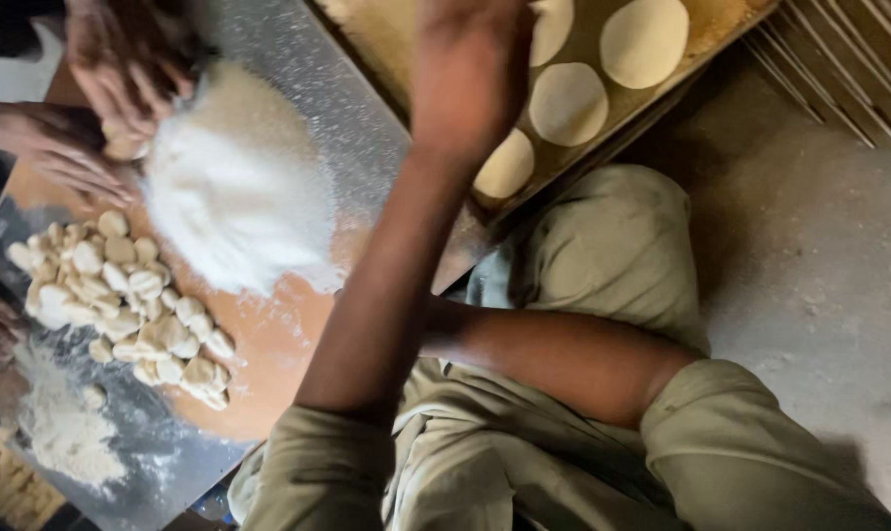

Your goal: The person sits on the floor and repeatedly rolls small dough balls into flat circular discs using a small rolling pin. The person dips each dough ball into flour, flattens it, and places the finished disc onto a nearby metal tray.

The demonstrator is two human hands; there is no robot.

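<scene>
Dough discs (pixel 568 102), flat and round with no long axis, are lying in a row on the tan tray (pixel 445 39) running toward the upper right. Your left hand (pixel 470 74) is hovering blurred beside them; whether its fingers are spread, you cannot tell. Your right forearm is disappearing behind the left arm, hiding that hand.

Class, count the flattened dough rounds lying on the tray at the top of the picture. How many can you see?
4 flattened dough rounds: one at the tray's top right, one below it, one lower left, one partly behind the raised hand at the top. More may be hidden.
</scene>
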